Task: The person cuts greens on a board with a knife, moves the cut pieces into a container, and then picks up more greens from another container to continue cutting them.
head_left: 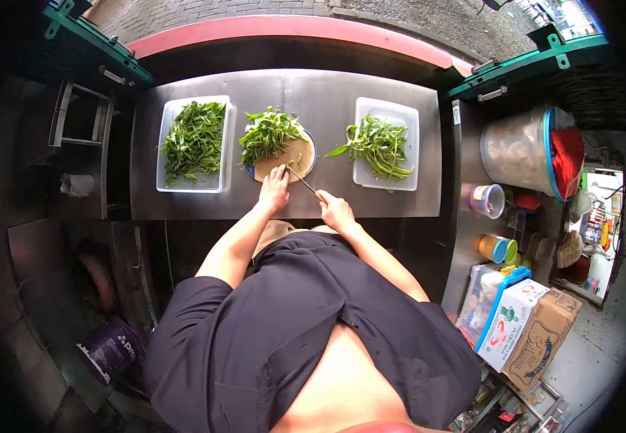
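Note:
My right hand [336, 212] is wrapped round the handle of a knife [303, 180], whose thin blade slants up and left to the front of a round cutting board [297, 160]. Close to the blade's tip, my left hand [275, 189] rests at the board's front edge with its fingers pressed together. Whatever lies under those fingertips is too small to make out. A heap of leafy greens [268, 134] covers the back and left of the board, with small cut bits near the knife.
On the steel table [291, 86], a plastic tray [220, 186] of cut greens stands left and another tray [412, 119] with long-stemmed greens right. A side counter at right holds a large clear tub [511, 148], a purple-lidded cup [487, 201], a blue-lidded container and a cardboard box [544, 339].

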Available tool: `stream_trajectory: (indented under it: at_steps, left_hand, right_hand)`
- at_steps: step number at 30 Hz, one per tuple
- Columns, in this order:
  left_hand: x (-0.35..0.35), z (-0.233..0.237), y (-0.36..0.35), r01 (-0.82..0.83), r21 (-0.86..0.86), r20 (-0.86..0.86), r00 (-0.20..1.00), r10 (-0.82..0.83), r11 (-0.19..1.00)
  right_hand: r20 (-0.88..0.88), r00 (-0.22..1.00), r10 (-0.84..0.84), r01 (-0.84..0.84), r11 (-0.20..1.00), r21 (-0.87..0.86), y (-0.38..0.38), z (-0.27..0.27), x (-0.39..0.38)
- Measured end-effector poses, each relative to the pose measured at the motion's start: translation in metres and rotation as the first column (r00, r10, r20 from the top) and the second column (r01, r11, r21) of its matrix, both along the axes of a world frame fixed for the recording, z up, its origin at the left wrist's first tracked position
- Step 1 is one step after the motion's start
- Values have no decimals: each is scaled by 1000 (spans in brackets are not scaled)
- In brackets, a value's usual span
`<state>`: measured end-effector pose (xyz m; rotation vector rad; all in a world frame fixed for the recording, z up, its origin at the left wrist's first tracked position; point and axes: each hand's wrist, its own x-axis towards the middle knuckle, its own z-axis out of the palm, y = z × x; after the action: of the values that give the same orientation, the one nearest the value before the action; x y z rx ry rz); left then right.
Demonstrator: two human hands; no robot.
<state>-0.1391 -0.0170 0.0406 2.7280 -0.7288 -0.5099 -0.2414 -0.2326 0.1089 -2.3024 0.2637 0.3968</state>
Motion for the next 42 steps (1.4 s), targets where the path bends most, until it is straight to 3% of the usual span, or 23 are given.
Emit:
stream_trajectory:
  at_steps: [11,21,27,31,33,38,42]
  left_hand:
    - [2,4,2,55,50,46,997,-57,997]
    - [0,7,-3,62,117,79,994,-72,991]
    - [-1,13,-3,61,129,41,997,-67,990]
    - [1,7,-1,54,105,27,998,-57,993]
    - [-5,-1,7,55,89,27,998,-57,995]
    - [-7,2,13,88,104,10,996,-89,991]
    - [-10,7,9,-54,-2,19,998,54,999]
  right_hand:
    - [-87,996,14,-22,995,-93,9,20,8]
    - [-54,997,-53,52,998,-17,8,8,3]
    - [-125,985,-117,116,993,-13,-4,10,-12]
    - [-112,990,-85,83,996,-26,-9,10,-10]
    - [15,993,-114,114,993,-8,-9,8,-10]
    - [-11,995,-100,99,994,-47,-8,6,-4]
    - [40,997,-66,65,998,16,0,8,-7]
